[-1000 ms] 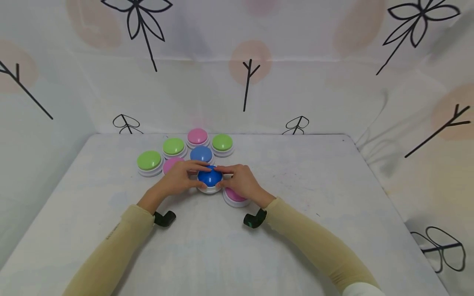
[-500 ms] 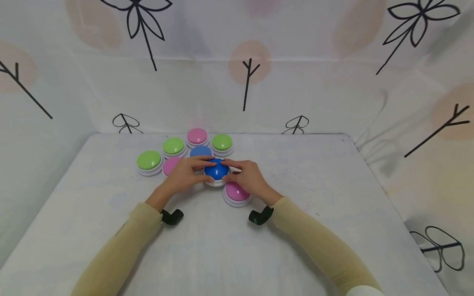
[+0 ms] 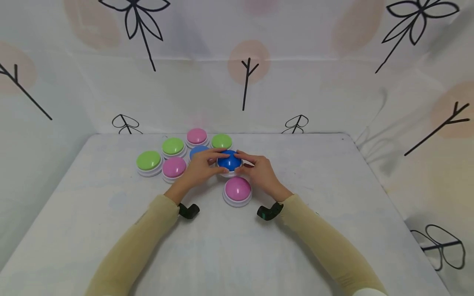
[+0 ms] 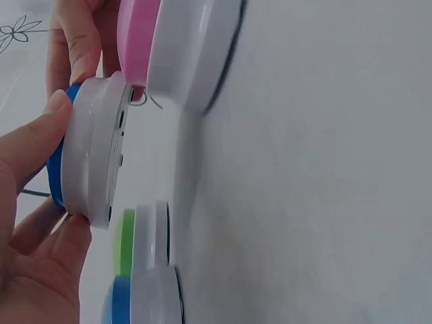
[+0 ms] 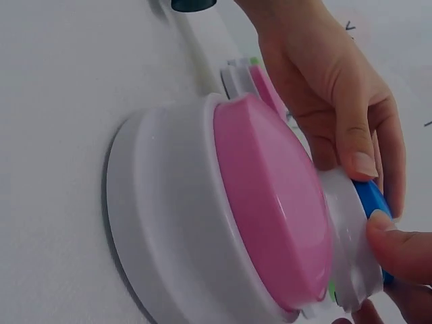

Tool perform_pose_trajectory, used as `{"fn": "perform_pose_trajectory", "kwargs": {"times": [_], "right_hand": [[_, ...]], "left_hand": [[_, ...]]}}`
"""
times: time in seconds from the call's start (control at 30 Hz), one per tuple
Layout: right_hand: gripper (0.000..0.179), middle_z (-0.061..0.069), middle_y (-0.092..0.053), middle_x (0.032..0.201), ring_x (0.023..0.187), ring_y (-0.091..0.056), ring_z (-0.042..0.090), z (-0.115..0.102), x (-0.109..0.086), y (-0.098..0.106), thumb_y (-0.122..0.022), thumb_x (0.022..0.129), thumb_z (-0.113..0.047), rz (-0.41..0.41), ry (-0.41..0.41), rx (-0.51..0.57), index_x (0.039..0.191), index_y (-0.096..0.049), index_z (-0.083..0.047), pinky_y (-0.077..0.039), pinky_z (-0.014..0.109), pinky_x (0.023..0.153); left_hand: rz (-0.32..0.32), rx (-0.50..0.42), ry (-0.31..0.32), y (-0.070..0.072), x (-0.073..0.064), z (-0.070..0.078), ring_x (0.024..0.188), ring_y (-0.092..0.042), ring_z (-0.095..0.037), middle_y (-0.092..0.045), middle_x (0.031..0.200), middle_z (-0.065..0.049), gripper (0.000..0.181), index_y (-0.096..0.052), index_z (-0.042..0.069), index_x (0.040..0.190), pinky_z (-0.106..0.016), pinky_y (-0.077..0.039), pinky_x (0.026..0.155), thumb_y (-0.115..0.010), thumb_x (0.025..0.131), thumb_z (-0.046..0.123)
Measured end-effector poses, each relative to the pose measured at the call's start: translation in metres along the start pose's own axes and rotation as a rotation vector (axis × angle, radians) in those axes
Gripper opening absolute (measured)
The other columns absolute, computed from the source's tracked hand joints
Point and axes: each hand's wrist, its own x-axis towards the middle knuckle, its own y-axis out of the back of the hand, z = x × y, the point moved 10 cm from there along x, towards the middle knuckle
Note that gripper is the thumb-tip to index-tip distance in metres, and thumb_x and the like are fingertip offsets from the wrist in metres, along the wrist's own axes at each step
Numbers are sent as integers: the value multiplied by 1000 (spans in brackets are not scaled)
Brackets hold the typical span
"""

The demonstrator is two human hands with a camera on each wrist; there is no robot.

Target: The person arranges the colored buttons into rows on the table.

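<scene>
Both my left hand [image 3: 203, 167] and right hand [image 3: 262, 173] pinch the dark blue button [image 3: 230, 161], now farther right and higher in frame (airborne, so I judge it unplaced).

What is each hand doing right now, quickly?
Left hand: holding one side of the dark blue button.
Right hand: holding the other side of that same button.

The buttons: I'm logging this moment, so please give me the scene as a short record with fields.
Held: dark blue button, raised off the table
Left hand: holds its left side
Right hand: holds its right side
Front: pink button
Behind left hand: light blue button, partly hidden
Others: three green buttons, two more pink buttons
</scene>
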Motion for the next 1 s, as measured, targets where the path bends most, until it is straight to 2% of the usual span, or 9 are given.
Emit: {"fn": "perform_pose_trajectory", "kwargs": {"times": [0.23,0.4,0.57,0.73,1.0], "right_hand": [[43,0,-54,144,133,-50,22,8,0,19,-74,90,-10,26,-22,67,133,-65,-10,-47,35,102],[43,-2,-54,144,135,-48,21,20,-6,30,-74,91,-13,23,-54,83,133,-65,-13,-46,34,104],[44,-2,-53,145,137,-46,22,30,-16,41,-73,92,-14,8,-77,107,135,-64,-13,-44,36,105],[45,-3,-53,146,135,-48,23,39,-26,50,-73,92,-16,-11,-103,93,136,-63,-15,-45,37,105],[45,-5,-53,146,136,-47,24,51,-48,66,-73,93,-18,-15,-143,88,137,-63,-17,-44,40,106]], "left_hand": [[1,-24,59,-13,15,5,134,-48,-27,-52,146,-5,46,-68,12,129,-38,-47,102,-80,87,21],[-54,-18,73,-26,22,11,134,-49,-26,-52,147,-5,47,-67,11,131,-36,-47,102,-80,86,20],[-111,26,63,-42,28,17,133,-49,-25,-52,147,-4,49,-65,12,133,-33,-48,101,-80,86,19],[-145,29,56,-57,30,23,135,-47,-23,-52,147,-4,48,-66,13,133,-30,-48,101,-79,88,19],[-150,-63,49,-78,27,35,136,-46,-21,-53,146,-2,45,-67,12,131,-28,-47,101,-78,87,14]]}}
